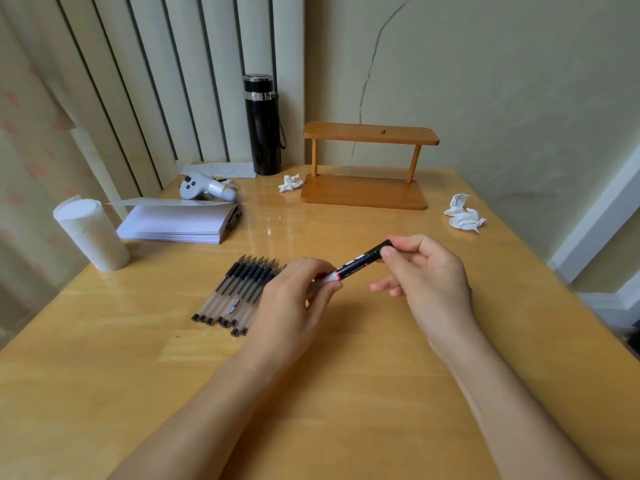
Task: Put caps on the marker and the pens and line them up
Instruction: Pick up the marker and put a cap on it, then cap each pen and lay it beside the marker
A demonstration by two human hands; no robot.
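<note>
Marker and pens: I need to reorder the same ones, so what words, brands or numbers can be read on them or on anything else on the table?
Marker: white and red printing on the black barrel, too blurred to read.
Pens: a small dark label on one clear barrel, too small to read.
Black flask, paper stack, wooden shelf: no text visible.

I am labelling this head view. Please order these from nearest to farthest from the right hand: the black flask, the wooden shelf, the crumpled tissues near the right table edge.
From the right hand:
1. Crumpled tissues, just beyond it, toward the right edge.
2. Wooden shelf, farther back, centre of the table.
3. Black flask, back left, by the wall.
</note>
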